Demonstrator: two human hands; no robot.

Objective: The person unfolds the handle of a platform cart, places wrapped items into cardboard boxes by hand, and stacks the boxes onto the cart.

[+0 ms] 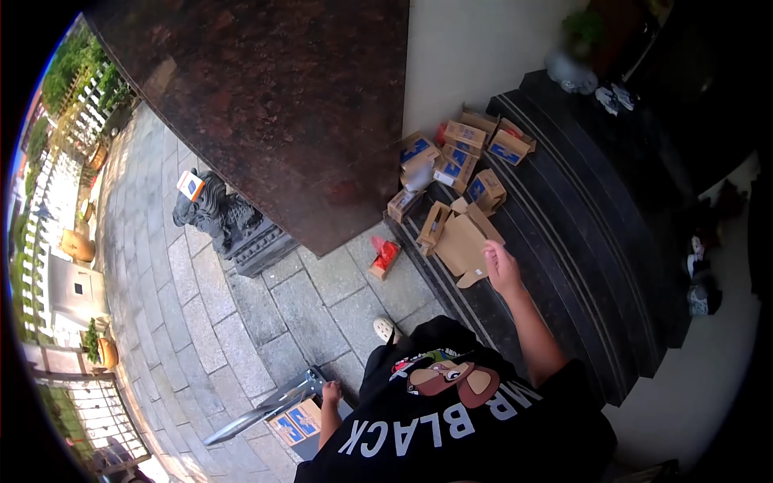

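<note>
An opened-out brown cardboard box point(463, 241) spreads over the dark steps, its flaps hanging loose. My right hand point(502, 270) is closed at its right edge, fingers curled against the cardboard. Low on the left, my left hand point(331, 393) is curled closed beside a grey metal frame point(302, 386); what it grips, if anything, is hidden. Just under that hand, a brown box with blue printing point(295, 422) rests by the frame.
Several opened blue-printed boxes point(455, 165) pile against the wall on the curved black steps point(580, 266). A small box with red plastic point(385, 258) sits on the paving. A carved stone lion point(221, 213) carries a white-and-orange box point(191, 185). Shoes point(614, 99) lie higher up.
</note>
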